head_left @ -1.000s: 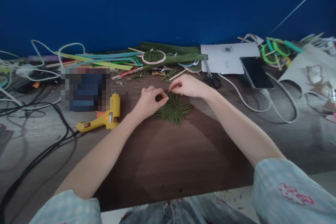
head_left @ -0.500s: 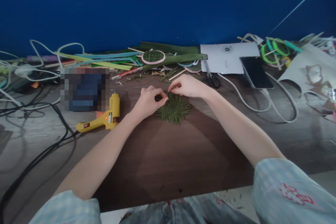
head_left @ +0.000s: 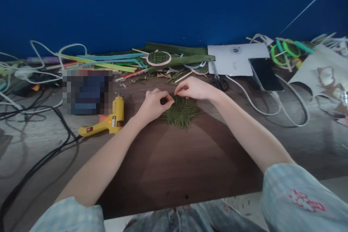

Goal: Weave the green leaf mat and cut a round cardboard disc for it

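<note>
- Hardly any change vs. a sec ago: both hands are parked at the same far corner of the woven leaf mat (head_left: 181, 114), with only tiny fingertip shifts.
- The mat hasn't slid and no new strip has come in. Looks like slow, fiddly work on that one corner rather than a new step.
- Left hand (head_left: 153, 104): thumb and forefinger are closed narrow, pinching a strip end at the mat's far-left edge. The other fingers are curled under.
- Right hand (head_left: 194, 88): fingertips are bunched tight on the mat's far edge, nearly meeting the left's, wrist low over the weave.
- The mat lies flat on the dark wood table (head_left: 176, 166), centre, just beyond the forearms. It's roughly square, a dark green criss-cross plait w/ ragged, fringed edges.
- A yellow glue gun (head_left: 108, 121) stands just left of the left hand. It's hard plastic w/ a small light showing orange, and a black cord (head_left: 40, 145) trails off toward the near left.
- Along the blue wall at the back are long flat leaf strips (head_left: 108, 63), green and pale, plus a pink-rimmed hoop (head_left: 159, 58) filled w/ the same weave.
- Scissors (head_left: 220, 81) lie near the right wrist, apart from it.
- Further right are a white sheet (head_left: 233, 59) and a glossy dark phone (head_left: 265, 74) w/ a looping white cable (head_left: 272, 105).
- Neon green rings (head_left: 285, 49) sit far right.
</note>
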### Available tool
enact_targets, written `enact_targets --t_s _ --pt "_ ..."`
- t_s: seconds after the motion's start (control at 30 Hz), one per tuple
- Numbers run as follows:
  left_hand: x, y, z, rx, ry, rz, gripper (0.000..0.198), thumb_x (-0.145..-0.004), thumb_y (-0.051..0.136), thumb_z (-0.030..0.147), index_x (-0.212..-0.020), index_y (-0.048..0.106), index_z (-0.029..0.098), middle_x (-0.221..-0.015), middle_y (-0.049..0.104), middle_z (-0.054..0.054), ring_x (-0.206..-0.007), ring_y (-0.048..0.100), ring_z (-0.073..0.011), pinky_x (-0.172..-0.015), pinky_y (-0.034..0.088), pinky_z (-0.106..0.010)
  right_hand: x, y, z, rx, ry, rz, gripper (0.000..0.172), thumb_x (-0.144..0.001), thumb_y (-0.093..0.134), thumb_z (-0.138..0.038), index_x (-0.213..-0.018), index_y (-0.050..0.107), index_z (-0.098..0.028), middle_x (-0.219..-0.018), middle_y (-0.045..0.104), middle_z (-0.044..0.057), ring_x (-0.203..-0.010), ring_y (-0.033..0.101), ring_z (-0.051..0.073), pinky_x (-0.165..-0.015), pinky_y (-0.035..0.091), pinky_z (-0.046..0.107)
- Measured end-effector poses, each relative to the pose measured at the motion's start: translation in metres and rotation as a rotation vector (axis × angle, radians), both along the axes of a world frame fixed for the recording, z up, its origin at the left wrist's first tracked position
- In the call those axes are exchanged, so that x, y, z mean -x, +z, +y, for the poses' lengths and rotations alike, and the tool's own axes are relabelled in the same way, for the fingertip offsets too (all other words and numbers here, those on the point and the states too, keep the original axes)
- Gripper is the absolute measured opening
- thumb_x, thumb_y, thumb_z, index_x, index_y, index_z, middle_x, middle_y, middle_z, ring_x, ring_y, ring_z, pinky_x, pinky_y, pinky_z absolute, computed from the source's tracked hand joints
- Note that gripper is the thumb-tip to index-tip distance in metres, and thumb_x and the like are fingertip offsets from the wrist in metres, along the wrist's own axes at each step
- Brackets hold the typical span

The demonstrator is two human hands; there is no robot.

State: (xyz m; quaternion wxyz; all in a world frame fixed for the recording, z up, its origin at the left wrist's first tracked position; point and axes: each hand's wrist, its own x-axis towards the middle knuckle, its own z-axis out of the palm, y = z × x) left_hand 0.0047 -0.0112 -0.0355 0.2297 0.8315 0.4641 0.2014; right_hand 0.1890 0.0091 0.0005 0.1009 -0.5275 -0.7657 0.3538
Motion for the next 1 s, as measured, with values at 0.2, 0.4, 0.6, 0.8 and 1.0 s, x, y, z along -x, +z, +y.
enact_targets --t_s 0.2,0.4,0.6,0.8,1.0 --pt "0.001 0.000 0.000 0.007 0.000 0.001 0.011 -0.078 0.057 0.027 -0.070 0.060 0.020 -0.084 0.070 0.001 -0.087 0.056 -0.0185 -0.089 0.032 -0.038 0.002 -0.001 0.001 0.046 -0.011 0.006 0.022 -0.074 0.052 -0.009 -0.085 0.070 -0.011 -0.060 0.058 0.001 -0.056 0.051 0.010 -0.057 0.037 0.022" --pt "0.001 0.001 0.000 0.018 0.001 0.009 0.011 -0.078 0.057 0.027 -0.070 0.059 0.021 -0.085 0.070 0.001 -0.088 0.055 -0.0187 -0.089 0.032 -0.038 0.002 -0.001 0.002 -0.006 0.030 0.032 0.018 -0.073 0.052 -0.012 -0.081 0.068 -0.013 -0.072 0.062 0.002 -0.061 0.049 0.010 -0.059 0.035 0.023" --pt "0.001 0.002 0.000 0.013 -0.008 0.024 0.009 -0.078 0.056 0.027 -0.073 0.062 0.022 -0.082 0.070 0.001 -0.088 0.056 -0.0191 -0.088 0.033 -0.037 0.001 -0.007 0.002 0.011 0.064 0.061 0.013 -0.068 0.058 -0.015 -0.080 0.063 -0.015 -0.069 0.057 0.000 -0.060 0.047 0.009 -0.058 0.034 0.023" --pt "0.002 0.004 0.001 0.022 -0.030 0.022 0.009 -0.077 0.057 0.025 -0.072 0.062 0.021 -0.083 0.070 0.001 -0.087 0.056 -0.0193 -0.089 0.034 -0.040 0.001 -0.015 0.002 -0.065 0.109 0.063 0.019 -0.064 0.056 -0.010 -0.082 0.060 -0.016 -0.068 0.050 -0.003 -0.060 0.044 0.009 -0.057 0.031 0.023" --pt "0.004 0.002 0.003 0.023 -0.042 0.000 0.010 -0.077 0.057 0.026 -0.070 0.061 0.021 -0.085 0.071 0.001 -0.088 0.057 -0.0188 -0.091 0.034 -0.041 -0.001 -0.020 0.004 -0.088 0.140 0.085 0.017 -0.063 0.056 -0.010 -0.078 0.059 -0.016 -0.072 0.053 -0.001 -0.062 0.044 0.010 -0.058 0.031 0.024"
